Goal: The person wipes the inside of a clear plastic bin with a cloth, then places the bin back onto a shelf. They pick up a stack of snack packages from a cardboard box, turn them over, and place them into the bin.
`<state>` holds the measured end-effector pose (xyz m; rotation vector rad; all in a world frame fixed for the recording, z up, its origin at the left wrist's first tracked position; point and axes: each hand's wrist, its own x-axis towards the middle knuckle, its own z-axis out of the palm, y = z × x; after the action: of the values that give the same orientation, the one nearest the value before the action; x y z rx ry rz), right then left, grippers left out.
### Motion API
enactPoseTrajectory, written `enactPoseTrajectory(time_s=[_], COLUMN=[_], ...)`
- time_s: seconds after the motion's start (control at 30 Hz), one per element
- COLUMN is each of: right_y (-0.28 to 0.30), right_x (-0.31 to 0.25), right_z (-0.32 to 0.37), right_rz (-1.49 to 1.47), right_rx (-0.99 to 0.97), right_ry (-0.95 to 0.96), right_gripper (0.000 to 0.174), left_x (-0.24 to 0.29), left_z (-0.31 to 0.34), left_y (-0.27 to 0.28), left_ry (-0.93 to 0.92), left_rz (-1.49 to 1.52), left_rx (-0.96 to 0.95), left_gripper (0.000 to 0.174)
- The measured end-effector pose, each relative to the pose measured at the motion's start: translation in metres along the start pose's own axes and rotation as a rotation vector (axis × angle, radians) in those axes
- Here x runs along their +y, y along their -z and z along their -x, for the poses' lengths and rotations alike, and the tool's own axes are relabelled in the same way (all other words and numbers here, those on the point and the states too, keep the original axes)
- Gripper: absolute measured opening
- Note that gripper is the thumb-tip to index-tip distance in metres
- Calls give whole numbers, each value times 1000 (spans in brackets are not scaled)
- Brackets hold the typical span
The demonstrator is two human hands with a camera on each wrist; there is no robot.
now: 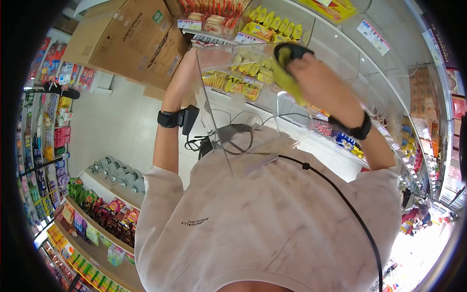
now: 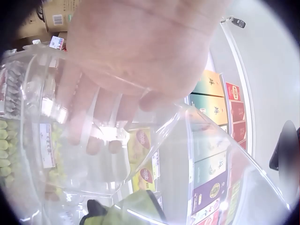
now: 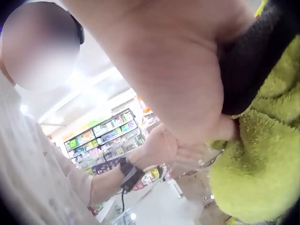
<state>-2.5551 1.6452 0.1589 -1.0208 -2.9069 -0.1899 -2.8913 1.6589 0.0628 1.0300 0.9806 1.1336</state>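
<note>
A clear plastic box [image 1: 214, 113] is held up in front of the person's chest. The left hand [image 1: 212, 57] holds it at its far left corner. In the left wrist view, the fingers [image 2: 97, 124] show through the transparent wall. On the box's right side, the right hand [image 1: 318, 82] grips a fuzzy yellow-green cloth [image 3: 262, 164] with a black part. This cloth overlaps the box's far right corner in the head view. Folds of it bulge out below the right hand in the right wrist view.
Shelves with yellow snack packs [image 1: 275, 24] stand beyond the box. A large cardboard carton [image 1: 126, 41] is at the far left. Several water jugs [image 1: 116, 173] stand behind on the left. A black cable [image 1: 340, 194] runs down over the person's shirt.
</note>
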Motion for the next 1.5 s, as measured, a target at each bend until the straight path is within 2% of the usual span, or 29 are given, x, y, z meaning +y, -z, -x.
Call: enactPoseTrajectory(time_s=[0.03,0.1,0.17,0.2,0.27,0.3,0.4,0.47,0.53,0.6,0.67,0.73,0.77,0.83,0.87,0.93,0.97,1.07,1.13,1.17,1.27,1.3,1.33,1.37,1.43,1.5], right_y=[2,6,-19,-20,-27,-26,-24,-21,-9,-1,-10,-23,-34,-58,-68,-79,-74,-52,-58,-70,-35,-43,-37,-27,-1,27], right_x=[-14,-45,-57,-57,-65,-64,-68,-72,-75,-80,-84,-85,-87,-98,-106,-122,-127,-131,-139,-142,-124,-122,-116,-110,-93,-80], right_z=[7,21,43,48,52,51,45,33,13,-10,-38,-60,-68,-79,-74,-66,-60,-37,-14,-7,-9,-7,-6,-1,5,11], right_rz=[24,-3,-244,-377,-408,-448,-594,-707,-745,-868,-749,-672,-662,-637,-633,-621,-640,-752,-846,-889,-761,-718,-833,-948,-1237,-1399], right_rx=[-55,-251,-397,-502,-635,-627,-614,-623,-453,-135,-1,61,56,77,33,-59,-131,-601,-746,-699,-849,-866,-804,-739,-618,-544], right_ry=[9,65,96,127,127,125,86,30,37,-57,-14,7,9,9,36,93,141,372,380,329,213,189,160,128,50,-177], right_gripper=[16,16,10,14,18,18,18,19,22,24,24,24,24,25,25,26,28,29,29,30,32,34,35,35,40,43], left_x=[3,-6,-25,-16,10,-16,-24,-40,-45,-45,-44,-48,-55,-20,-7,-62,-61,-62,-57,-62,-69,-54,-45,-72,-86,-89], left_z=[3,-2,-11,-7,11,-2,-1,-10,-17,-15,-12,-17,-23,-9,-4,-21,-11,11,23,25,30,38,41,35,27,26], left_y=[-7,0,14,5,-12,13,24,40,44,47,49,53,66,26,12,72,74,80,80,84,82,58,47,66,68,66], left_ry=[4,-8,-5,25,82,55,-72,-32,19,78,108,138,103,53,23,47,68,63,66,74,80,71,61,33,55,84], left_rz=[-59,-67,-91,-78,-51,-17,-240,-54,58,95,91,91,60,56,57,-14,31,3,20,30,58,66,73,61,86,118], left_rx=[98,125,181,149,87,46,63,15,-12,-14,43,99,3,-177,-265,-27,33,153,174,172,175,177,177,190,138,96], left_gripper=[50,50,49,48,48,48,48,46,44,42,40,39,41,44,46,64,59,55,55,53,47,43,40,34,33,34])
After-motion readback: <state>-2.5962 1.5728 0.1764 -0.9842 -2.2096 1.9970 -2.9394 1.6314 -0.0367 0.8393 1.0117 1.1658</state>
